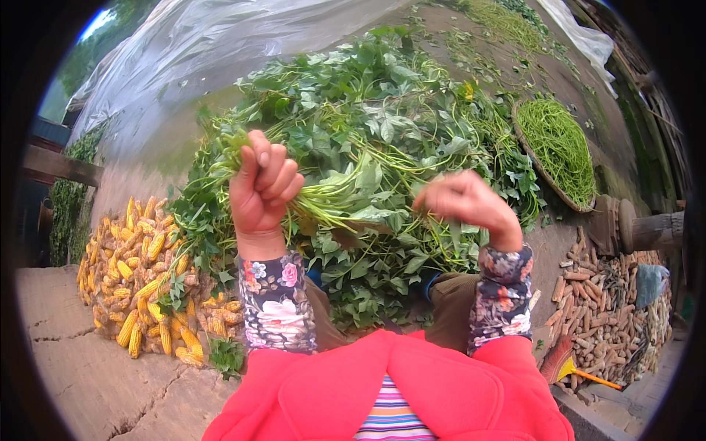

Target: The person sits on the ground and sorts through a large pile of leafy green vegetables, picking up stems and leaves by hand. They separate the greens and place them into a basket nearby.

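My left hand (pixel 260 190) is raised over the pile and closed around a bunch of green leaf stalks (pixel 325 206). The stalks stick out on both sides of the fist, with their longer part pointing right. Blurred by motion, my right hand (pixel 469 204) hangs above the pile to the right of the bunch. Its fingers curl downward near some leaves, and whether they grip anything cannot be made out. Beneath and beyond both hands spreads a large heap of leafy green vines (pixel 353 105), apparently sweet potato, reaching down between my knees.
Corn cobs with yellow kernels (pixel 138 275) are heaped at left on cracked concrete. A round shallow basket (pixel 529 146) of cut green stalks (pixel 557 149) stands at right. Below it lie bare corncobs (pixel 601 308) and a broom (pixel 568 366). Plastic sheeting (pixel 220 38) covers the far ground.
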Tool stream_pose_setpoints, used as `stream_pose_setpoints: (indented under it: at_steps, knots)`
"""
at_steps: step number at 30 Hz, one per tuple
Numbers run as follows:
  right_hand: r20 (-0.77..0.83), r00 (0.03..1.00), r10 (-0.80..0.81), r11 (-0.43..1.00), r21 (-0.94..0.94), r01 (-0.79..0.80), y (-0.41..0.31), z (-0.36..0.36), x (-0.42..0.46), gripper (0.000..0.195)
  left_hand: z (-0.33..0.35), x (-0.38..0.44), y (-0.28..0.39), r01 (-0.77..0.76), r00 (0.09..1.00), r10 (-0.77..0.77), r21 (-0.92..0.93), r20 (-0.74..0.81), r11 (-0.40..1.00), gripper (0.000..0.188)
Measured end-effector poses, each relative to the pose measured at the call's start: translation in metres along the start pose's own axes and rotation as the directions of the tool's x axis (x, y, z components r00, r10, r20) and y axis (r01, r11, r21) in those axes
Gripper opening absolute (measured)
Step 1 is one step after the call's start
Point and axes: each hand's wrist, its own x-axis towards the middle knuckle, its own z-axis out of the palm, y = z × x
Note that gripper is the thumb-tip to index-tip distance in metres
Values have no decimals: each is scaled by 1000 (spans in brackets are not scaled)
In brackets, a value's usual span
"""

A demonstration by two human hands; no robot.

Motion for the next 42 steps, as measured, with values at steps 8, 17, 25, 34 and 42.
stream_pose_setpoints:
  at_steps: [8,17,25,34,42]
  knots:
    - [-165,813,-558,711,-600,366,18,51,28,15,6,7,-14,74,995,-71,-31,74,997,31]
    - [1,851,-525,724,-525,447,32,76,41,17,9,8,-21,100,992,-99,-14,79,995,31]
    - [4,901,-435,793,-472,385,30,72,42,17,7,7,-18,84,994,-84,-3,64,996,31]
    - [-453,871,-191,963,86,256,33,31,35,14,8,6,-16,70,993,-69,-7,91,998,31]
    - [-283,806,-520,850,-263,457,-9,39,19,17,10,2,-24,210,961,-205,-5,187,978,31]
